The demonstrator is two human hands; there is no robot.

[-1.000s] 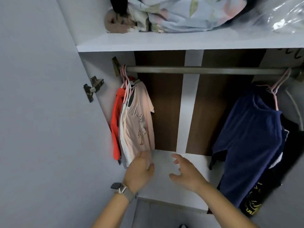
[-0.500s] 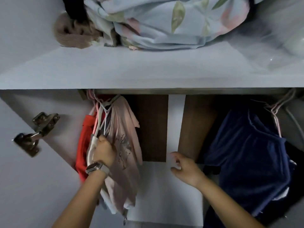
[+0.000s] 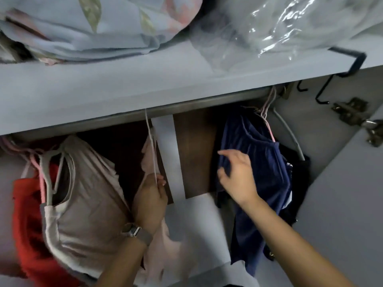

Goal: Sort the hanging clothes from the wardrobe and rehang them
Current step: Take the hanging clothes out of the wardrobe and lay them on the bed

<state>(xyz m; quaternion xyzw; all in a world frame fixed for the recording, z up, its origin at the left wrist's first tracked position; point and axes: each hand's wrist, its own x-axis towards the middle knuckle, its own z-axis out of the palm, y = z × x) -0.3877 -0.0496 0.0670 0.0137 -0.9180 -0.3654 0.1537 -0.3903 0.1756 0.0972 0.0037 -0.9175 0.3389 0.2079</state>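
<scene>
Head camera, looking up and into an open wardrobe from close below its white upper shelf (image 3: 124, 96).

Half a second ago a pale pink T-shirt on a thin white hanger (image 3: 152, 154) sat bunched with the garments at the left end of the grey metal rail (image 3: 207, 102). Now it hangs near the middle of the rail, apart from that bunch. The left hand (image 3: 151, 200), with a grey-strapped watch at the wrist, has its fingers curled tight around the hanger and the shirt's shoulder.

Left at the left end are a beige sleeveless top on a white hanger (image 3: 87, 204) and, farther left, a bright orange-red garment (image 3: 27, 214) beside it.

The right hand (image 3: 238, 177), which lay low by the wardrobe floor a moment ago, has risen to a dark navy blue garment on a pink hanger (image 3: 259, 158) at the right end. Its fingers are spread and loosely bent against the fabric; motion blur leaves it unclear whether they pinch any cloth.

The sorting seems under way, with one piece separated and the navy one probably next.

On the shelf lie a light blue floral bedding bundle (image 3: 93, 23) and a crinkled clear plastic bag (image 3: 290, 25).

No brand, label or writing can be read.
</scene>
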